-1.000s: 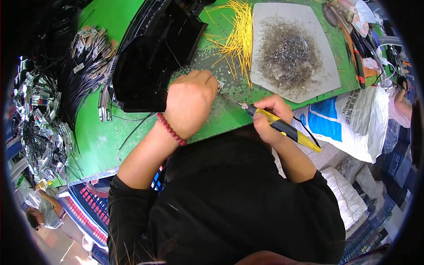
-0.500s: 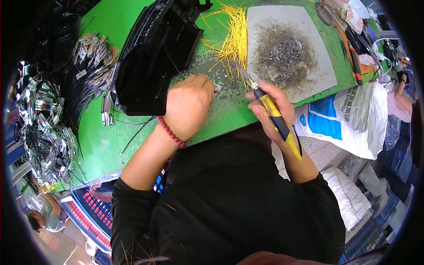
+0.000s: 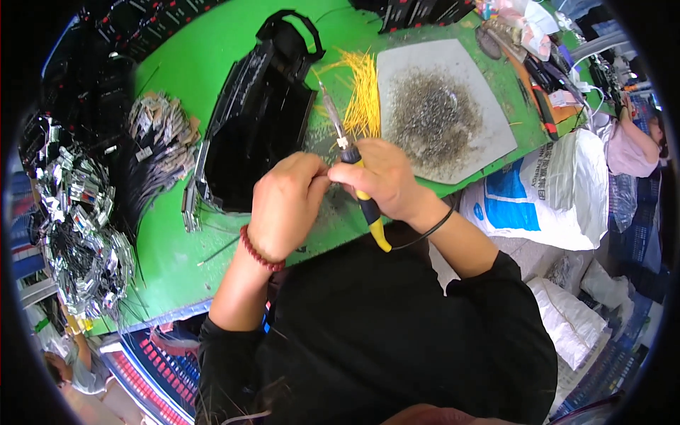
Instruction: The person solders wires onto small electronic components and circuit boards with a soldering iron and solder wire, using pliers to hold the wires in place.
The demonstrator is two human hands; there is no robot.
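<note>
My right hand (image 3: 388,176) is closed around a yellow and black soldering iron (image 3: 375,228). Its metal tip points up and away from me, over the green table (image 3: 173,251). My left hand (image 3: 283,205), with a red bead bracelet on its wrist, has its thumb and fingers pinched together against the right fingertips. What lies in that pinch is hidden. Just beyond the left hand lies a large black plastic housing (image 3: 237,134), hollow side up. Thin yellow sticks or wires (image 3: 363,95) are heaped past the iron.
A grey sheet (image 3: 397,60) covered in dark solder debris lies right of the yellow heap. Bundles of wired metal parts (image 3: 78,184) crowd the left side. Tools (image 3: 544,110) lie at the far right. A white sack (image 3: 567,191) stands beside the table; people sit farther off.
My right hand has moved left with the soldering iron and now meets my left hand. The iron's tip has swung up and left. The view has shifted, showing more of the table's far side.
</note>
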